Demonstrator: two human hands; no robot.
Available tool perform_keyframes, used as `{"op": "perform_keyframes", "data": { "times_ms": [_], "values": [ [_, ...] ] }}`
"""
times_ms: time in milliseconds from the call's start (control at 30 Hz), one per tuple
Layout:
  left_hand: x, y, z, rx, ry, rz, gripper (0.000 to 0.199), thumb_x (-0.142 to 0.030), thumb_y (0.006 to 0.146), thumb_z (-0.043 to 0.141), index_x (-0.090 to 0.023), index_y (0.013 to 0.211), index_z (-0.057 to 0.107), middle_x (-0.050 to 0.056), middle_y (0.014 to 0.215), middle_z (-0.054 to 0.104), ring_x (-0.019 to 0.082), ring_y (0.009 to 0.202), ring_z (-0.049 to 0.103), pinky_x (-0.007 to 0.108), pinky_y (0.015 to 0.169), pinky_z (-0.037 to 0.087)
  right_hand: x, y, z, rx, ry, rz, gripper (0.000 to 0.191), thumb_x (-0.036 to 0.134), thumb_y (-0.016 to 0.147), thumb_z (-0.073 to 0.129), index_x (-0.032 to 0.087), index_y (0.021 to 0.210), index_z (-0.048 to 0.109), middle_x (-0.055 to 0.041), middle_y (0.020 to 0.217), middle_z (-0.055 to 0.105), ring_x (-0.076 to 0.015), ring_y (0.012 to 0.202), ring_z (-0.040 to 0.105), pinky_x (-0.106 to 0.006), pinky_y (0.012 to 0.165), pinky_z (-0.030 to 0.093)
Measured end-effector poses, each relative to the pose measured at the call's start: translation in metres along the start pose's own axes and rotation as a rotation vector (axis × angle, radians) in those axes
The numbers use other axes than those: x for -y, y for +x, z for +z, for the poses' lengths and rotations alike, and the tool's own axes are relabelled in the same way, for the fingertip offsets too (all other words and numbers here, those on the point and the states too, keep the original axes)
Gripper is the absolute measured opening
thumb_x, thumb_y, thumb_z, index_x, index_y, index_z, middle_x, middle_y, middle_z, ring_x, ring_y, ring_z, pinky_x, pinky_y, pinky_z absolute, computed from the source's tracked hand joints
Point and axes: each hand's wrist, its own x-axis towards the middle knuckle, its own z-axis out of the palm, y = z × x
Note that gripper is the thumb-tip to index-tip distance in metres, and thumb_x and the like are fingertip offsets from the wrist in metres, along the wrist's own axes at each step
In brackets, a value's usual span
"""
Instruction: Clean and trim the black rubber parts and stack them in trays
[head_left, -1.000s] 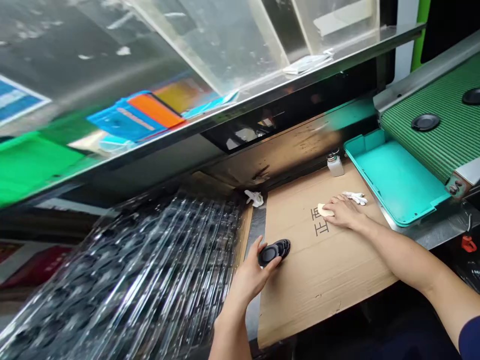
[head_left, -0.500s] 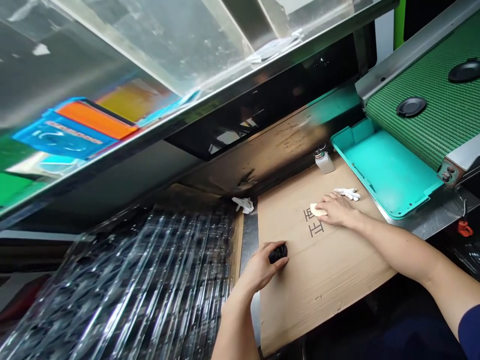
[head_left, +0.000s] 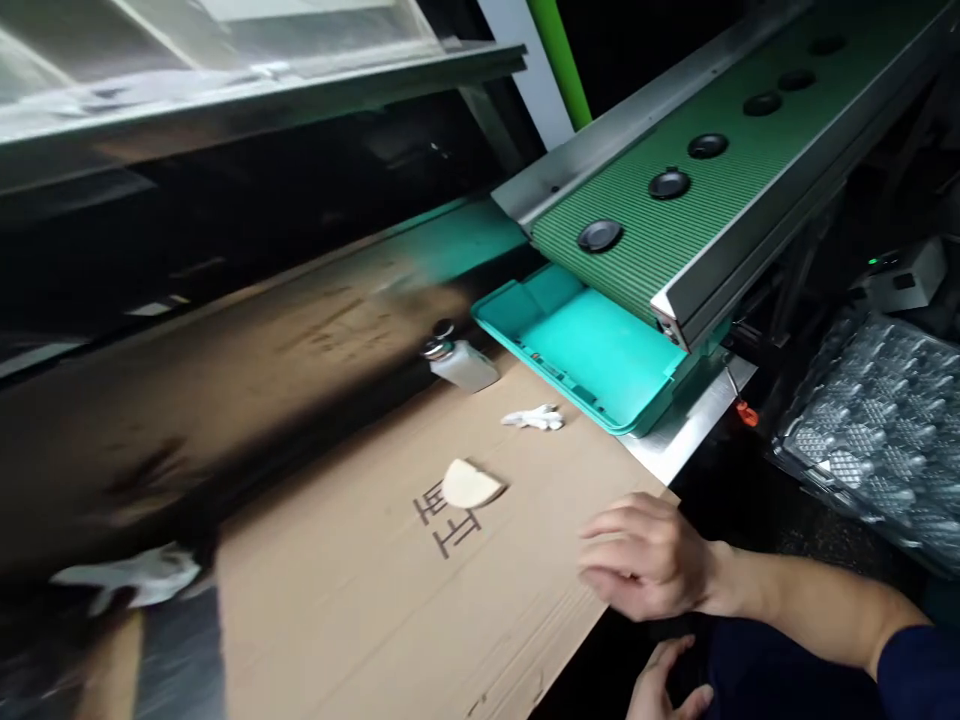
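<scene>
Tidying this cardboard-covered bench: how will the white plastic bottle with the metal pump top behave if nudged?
The white plastic bottle probably tips easily, its metal top sitting high. It looks light, and its smooth sides may slip.

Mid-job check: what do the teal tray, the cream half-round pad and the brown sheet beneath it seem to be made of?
The teal tray looks like moulded plastic: smooth, faintly glossy, with rounded corners. The cream half-round pad looks like matte foam or sponge, with a soft edge, though the look leaves that open. The brown sheet looks like matte cardboard, with printed dark characters.
</scene>
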Motion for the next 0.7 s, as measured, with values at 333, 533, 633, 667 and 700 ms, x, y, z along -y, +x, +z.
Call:
{"op": "perform_keyframes", "data": {
  "times_ms": [333, 533, 633, 667, 700],
  "values": [
    [0.000, 0.017, 0.040, 0.014, -0.117, -0.133, 0.069, -0.056, 0.059, 0.087, -0.023, 0.118, 0.071, 0.014, 0.123, 0.069, 0.035, 0.122, 0.061, 0.042, 0.110, 0.044, -0.149, -0.132, -0.068, -0.499, -0.276, 0.907, 0.059, 0.041, 0.085, 0.066, 0.013, 0.135, 0.053, -0.0180, 0.130, 0.063, -0.0262, 0.116, 0.060, -0.040, 0.099, 0.052],
    [0.017, 0.023, 0.032, -0.105, -0.344, -0.187, 0.066, -0.061, 0.061, 0.085, -0.022, 0.114, 0.073, 0.011, 0.121, 0.070, 0.032, 0.113, 0.064, 0.038, 0.097, 0.051, -0.191, -0.099, -0.070, -0.478, -0.012, 0.979, 0.046, 0.048, 0.082, 0.065, 0.012, 0.110, 0.070, -0.0118, 0.102, 0.076, -0.0253, 0.098, 0.071, -0.038, 0.093, 0.054],
    [0.033, 0.027, 0.035, -0.141, -0.695, -0.271, 0.067, -0.061, 0.072, 0.078, -0.023, 0.127, 0.067, 0.011, 0.118, 0.069, 0.026, 0.103, 0.068, 0.036, 0.088, 0.054, -0.166, -0.097, -0.079, -0.557, -0.072, 0.939, 0.053, 0.055, 0.085, 0.061, 0.010, 0.111, 0.070, -0.0145, 0.106, 0.075, -0.0263, 0.098, 0.071, -0.038, 0.092, 0.055],
    [0.036, 0.028, 0.036, -0.146, -0.828, -0.310, 0.068, -0.059, 0.076, 0.076, -0.024, 0.132, 0.063, 0.012, 0.114, 0.070, 0.024, 0.097, 0.069, 0.036, 0.083, 0.055, -0.150, -0.100, -0.084, -0.580, -0.100, 0.913, 0.054, 0.056, 0.086, 0.060, 0.011, 0.112, 0.070, -0.0145, 0.107, 0.075, -0.0260, 0.097, 0.071, -0.038, 0.091, 0.055],
    [0.039, 0.029, 0.038, -0.156, -0.950, -0.338, 0.068, -0.056, 0.078, 0.075, -0.023, 0.135, 0.059, 0.012, 0.109, 0.070, 0.023, 0.091, 0.069, 0.035, 0.078, 0.056, -0.130, -0.103, -0.091, -0.575, -0.125, 0.874, 0.053, 0.057, 0.087, 0.060, 0.012, 0.113, 0.070, -0.0136, 0.106, 0.075, -0.0253, 0.094, 0.072, -0.037, 0.088, 0.056]
  ]
}}
